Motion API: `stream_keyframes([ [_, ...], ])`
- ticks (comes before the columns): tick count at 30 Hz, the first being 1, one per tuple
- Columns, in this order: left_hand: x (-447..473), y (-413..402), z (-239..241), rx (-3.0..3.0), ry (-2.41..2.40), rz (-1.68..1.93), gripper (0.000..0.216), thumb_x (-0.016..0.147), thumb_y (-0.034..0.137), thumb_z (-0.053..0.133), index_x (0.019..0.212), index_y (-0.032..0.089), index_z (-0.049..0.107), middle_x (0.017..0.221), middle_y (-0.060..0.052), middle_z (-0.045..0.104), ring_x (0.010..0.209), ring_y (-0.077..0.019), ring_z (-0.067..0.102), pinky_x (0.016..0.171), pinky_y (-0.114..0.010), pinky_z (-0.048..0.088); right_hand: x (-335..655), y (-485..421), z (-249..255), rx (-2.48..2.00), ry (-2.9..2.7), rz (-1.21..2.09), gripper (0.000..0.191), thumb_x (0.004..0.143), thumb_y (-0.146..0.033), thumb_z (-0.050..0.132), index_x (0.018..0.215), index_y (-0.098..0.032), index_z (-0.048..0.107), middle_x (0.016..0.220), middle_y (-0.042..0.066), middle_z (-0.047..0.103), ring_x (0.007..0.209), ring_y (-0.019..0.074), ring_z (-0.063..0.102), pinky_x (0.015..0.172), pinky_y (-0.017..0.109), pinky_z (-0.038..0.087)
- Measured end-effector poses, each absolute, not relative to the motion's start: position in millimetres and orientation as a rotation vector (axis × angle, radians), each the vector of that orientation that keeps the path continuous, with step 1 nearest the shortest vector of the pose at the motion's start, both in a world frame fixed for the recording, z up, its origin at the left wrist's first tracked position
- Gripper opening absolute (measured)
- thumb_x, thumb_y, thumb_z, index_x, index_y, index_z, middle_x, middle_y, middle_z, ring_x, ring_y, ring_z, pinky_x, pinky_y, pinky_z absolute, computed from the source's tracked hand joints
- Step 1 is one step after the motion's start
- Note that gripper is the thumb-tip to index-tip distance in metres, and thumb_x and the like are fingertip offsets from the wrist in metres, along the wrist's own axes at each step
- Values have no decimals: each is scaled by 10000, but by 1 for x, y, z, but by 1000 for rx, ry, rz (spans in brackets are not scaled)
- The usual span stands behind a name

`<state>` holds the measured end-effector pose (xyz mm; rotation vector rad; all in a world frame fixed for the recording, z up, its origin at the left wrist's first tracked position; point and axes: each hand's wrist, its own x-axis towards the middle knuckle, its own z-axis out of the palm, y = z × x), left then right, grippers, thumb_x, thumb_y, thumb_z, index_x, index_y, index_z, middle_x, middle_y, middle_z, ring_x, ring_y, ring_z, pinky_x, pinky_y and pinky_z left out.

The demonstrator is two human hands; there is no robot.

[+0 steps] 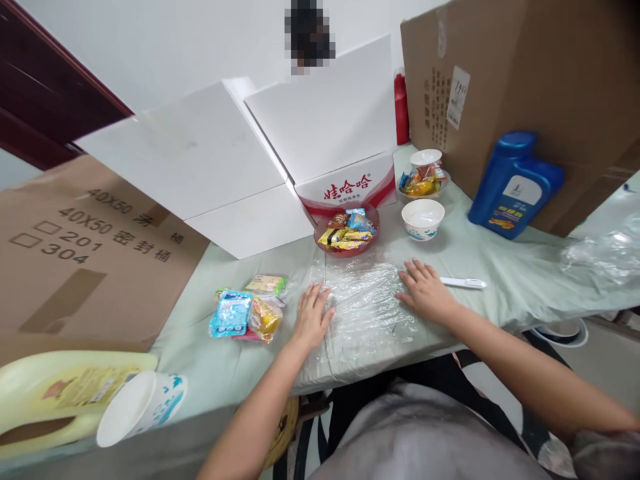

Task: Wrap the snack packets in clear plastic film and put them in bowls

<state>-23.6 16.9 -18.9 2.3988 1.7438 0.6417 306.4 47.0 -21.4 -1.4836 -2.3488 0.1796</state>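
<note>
A sheet of clear plastic wrap (367, 303) lies spread on the pale green table (505, 267). My left hand (313, 317) rests flat on its left edge with the fingers stretched out. My right hand (425, 290) lies flat on its right edge, fingers spread. Neither hand holds anything. Just beyond the wrap stands a reddish bowl of wrapped snacks (347, 230). A white pen-like tool (464, 283) lies right of my right hand.
Loose snack packets (247, 313) lie left of my left hand. An empty white bowl (423, 219), a second bowl of snacks (423, 181), a blue jug (515, 183), an open white carton (280, 153), cardboard boxes (540, 73), a yellow jug (55, 393) and a paper cup (140, 407) surround the wrap.
</note>
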Motion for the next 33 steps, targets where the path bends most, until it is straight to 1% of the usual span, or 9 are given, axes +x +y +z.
stream_keyframes([
  [3, -25, -12, -2, 2463, 1534, 741, 329, 927, 387, 495, 1171, 199, 608, 1259, -129, 596, 1271, -275, 493, 1078, -478, 400, 328, 27, -8, -1135, -2466, 286, 579, 912, -515, 542, 1336, -121, 538, 1424, 203, 495, 1363, 332, 400, 1088, 509, 363],
  [6, -30, -40, 9, 2535, 1319, 457, 416, 805, 418, 684, 1159, 212, 607, 1235, -110, 619, 1240, -293, 518, 1049, -482, 444, 337, 1, -5, -803, -2652, 473, 622, 843, -530, 642, 1335, -169, 524, 1422, 153, 513, 1346, 317, 422, 1073, 497, 391],
  [10, -44, -68, 7, 2543, 1323, 234, 377, 796, 266, 701, 1161, 236, 609, 1370, -94, 564, 1333, -300, 457, 1065, -507, 441, 343, -23, -11, -786, -2622, 596, 140, 952, -240, 506, 1004, -197, 629, 1265, 84, 631, 1275, 254, 495, 1048, 456, 404],
  [12, -51, -77, 4, 2511, 1309, 253, 180, 869, 181, 588, 1034, 233, 641, 1331, -70, 600, 1342, -262, 459, 1056, -467, 460, 348, -28, -11, -828, -2533, 659, 176, 976, -201, 437, 930, -196, 607, 1100, 78, 679, 1165, 221, 565, 990, 417, 443],
  [17, -54, -88, 9, 2377, 1308, 361, 134, 916, 154, 506, 927, 220, 622, 1103, -50, 699, 1227, -205, 563, 984, -383, 523, 362, -28, 1, -1035, -2341, 800, 173, 980, -248, 423, 896, -198, 566, 883, 66, 661, 840, 184, 624, 757, 337, 510],
  [20, -48, -90, 11, 2390, 1333, 322, 272, 812, 184, 660, 1077, 231, 618, 1208, -66, 652, 1208, -237, 566, 986, -409, 526, 361, -28, 3, -984, -2319, 834, 140, 948, -305, 520, 1002, -195, 589, 1003, 88, 673, 959, 200, 628, 827, 346, 514],
  [24, -45, -93, -2, 2549, 1362, 422, 337, 813, 123, 621, 1136, 217, 608, 1234, -87, 624, 1199, -244, 562, 981, -409, 527, 347, -34, -9, -780, -2524, 711, 422, 878, -292, 635, 1280, -201, 548, 1295, 122, 602, 1242, 262, 509, 1020, 441, 423],
  [30, -48, -103, -9, 2506, 1373, 641, 121, 904, 124, 536, 914, 210, 619, 1017, -50, 693, 1067, -192, 627, 940, -345, 528, 344, -39, -18, -846, -2421, 651, 258, 969, -148, 399, 1021, -184, 649, 925, 91, 682, 917, 193, 611, 842, 372, 469],
  [33, -46, -108, 4, 2271, 1455, 581, 106, 937, 192, 504, 926, 210, 608, 914, -31, 694, 900, -158, 662, 795, -275, 551, 351, -38, -7, -858, -2369, 710, 254, 982, -175, 389, 997, -182, 643, 845, 74, 678, 816, 173, 620, 795, 341, 482],
])
